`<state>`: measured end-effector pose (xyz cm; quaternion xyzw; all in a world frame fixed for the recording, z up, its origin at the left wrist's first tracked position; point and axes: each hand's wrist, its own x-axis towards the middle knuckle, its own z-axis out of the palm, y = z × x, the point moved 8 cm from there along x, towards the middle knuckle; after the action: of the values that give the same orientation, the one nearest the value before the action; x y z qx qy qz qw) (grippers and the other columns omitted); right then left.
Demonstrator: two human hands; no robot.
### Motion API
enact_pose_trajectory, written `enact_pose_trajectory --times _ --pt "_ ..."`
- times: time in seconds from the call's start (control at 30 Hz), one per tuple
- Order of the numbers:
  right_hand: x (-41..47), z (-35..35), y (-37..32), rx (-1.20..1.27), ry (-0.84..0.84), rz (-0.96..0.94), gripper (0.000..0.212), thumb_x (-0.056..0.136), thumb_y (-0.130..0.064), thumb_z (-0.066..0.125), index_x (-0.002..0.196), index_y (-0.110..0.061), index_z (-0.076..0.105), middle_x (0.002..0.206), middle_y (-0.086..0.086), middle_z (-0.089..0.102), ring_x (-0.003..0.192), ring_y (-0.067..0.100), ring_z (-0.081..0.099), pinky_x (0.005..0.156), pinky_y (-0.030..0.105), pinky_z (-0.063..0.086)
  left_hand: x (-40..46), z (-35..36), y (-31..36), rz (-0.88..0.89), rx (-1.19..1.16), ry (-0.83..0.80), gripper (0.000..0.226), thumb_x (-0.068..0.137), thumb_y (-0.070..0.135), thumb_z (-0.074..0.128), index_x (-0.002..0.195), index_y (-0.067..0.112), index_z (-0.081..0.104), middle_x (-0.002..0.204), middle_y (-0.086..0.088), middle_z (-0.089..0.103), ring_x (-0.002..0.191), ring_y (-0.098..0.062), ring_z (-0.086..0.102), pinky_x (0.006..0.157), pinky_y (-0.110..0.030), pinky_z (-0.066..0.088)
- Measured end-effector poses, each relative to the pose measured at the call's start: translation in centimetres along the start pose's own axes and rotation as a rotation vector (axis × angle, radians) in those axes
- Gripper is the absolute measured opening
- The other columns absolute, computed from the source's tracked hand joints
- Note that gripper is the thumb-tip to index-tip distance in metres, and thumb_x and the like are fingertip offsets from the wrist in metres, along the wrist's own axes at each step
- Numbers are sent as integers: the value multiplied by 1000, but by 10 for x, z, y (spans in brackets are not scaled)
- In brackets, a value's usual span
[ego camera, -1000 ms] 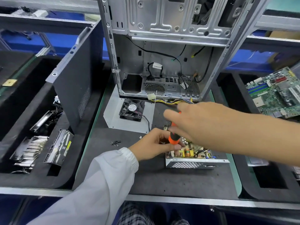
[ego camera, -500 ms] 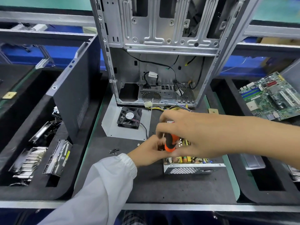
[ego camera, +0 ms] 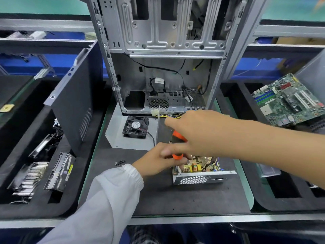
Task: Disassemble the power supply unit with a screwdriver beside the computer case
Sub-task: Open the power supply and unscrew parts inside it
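Nearby, fan (ego camera: 135, 126) and screws (ego camera: 120, 163) flank the power supply unit (ego camera: 198, 171).

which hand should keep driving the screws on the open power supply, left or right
Right, probably. The right hand grips the orange-handled screwdriver above the open metal power supply box. The left hand, in the white sleeve, rests at the box's left edge, better placed to brace it.

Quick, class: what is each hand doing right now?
Left hand: resting against the power supply unit; grip cannot be told.
Right hand: closed round the orange-handled screwdriver.
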<state>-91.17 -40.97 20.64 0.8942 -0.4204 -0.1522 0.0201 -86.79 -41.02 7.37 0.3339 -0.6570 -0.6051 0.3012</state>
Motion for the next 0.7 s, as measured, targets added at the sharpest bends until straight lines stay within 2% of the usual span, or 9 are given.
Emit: enact_pose_trajectory --times 0.1,0.2,0.27,0.33,0.4,0.47,0.53,0.6,0.7 --pt "3 6 -2 -43 -26 -25 28 98 -48 42 101 -21 36 72 -1 32 55 18 35 46 31 28 0 0 1 4 -42 10 20 91 0 64 95 19 68 79 10 70 69 -2 63 66 -10 46" --pt "-4 16 -7 167 -230 -158 27 92 -29 55 113 -32 38 103 -1 35 66 14 47 58 36 43 0 1 -3 -35 5 -11 17 91 3 64 81 16 65 68 12 68 62 5 58 60 -6 41" --pt "-4 12 -7 168 -203 -137 34 91 -46 56 116 -32 38 104 -1 37 65 12 45 60 35 44 -1 3 1 -16 25 -41 19 92 2 62 79 14 65 66 13 67 57 6 56 57 -5 39" --pt "1 5 -5 60 -82 -52 41 91 -61 45 103 -22 39 83 0 42 60 16 40 52 31 37 0 5 3 -10 20 -47 14 93 2 62 91 14 68 73 11 69 62 3 59 58 -6 41" --pt "5 4 -4 -26 -25 -4 40 96 -54 38 97 -15 46 72 1 37 60 20 41 50 31 33 1 6 2 -22 -32 -41 16 93 0 61 100 13 66 82 9 72 67 -2 62 59 -8 43" --pt "5 11 -6 19 -91 -70 21 98 -34 45 108 -17 51 86 3 42 71 22 47 59 35 42 1 4 -2 -45 -32 -21 15 93 4 62 97 16 71 81 0 72 66 -7 59 56 -14 40" --pt "1 16 -6 173 -188 -164 24 92 -26 54 114 -30 47 105 -1 37 81 18 47 68 37 46 1 2 -6 -50 11 -17 26 94 10 63 85 31 75 83 -17 69 62 -9 54 53 -18 38" --pt "-1 12 -3 254 -176 -176 34 87 -45 61 115 -35 44 101 -8 33 78 11 46 65 32 43 0 2 -4 -39 39 -28 24 94 10 62 86 28 76 87 -26 68 61 -9 54 53 -15 38" --pt "4 2 7 96 9 -30 48 85 -70 46 97 -24 44 77 -6 36 68 19 47 52 30 33 0 1 -3 -51 42 -17 19 95 5 60 113 5 65 83 -14 68 58 -7 55 51 -17 38"
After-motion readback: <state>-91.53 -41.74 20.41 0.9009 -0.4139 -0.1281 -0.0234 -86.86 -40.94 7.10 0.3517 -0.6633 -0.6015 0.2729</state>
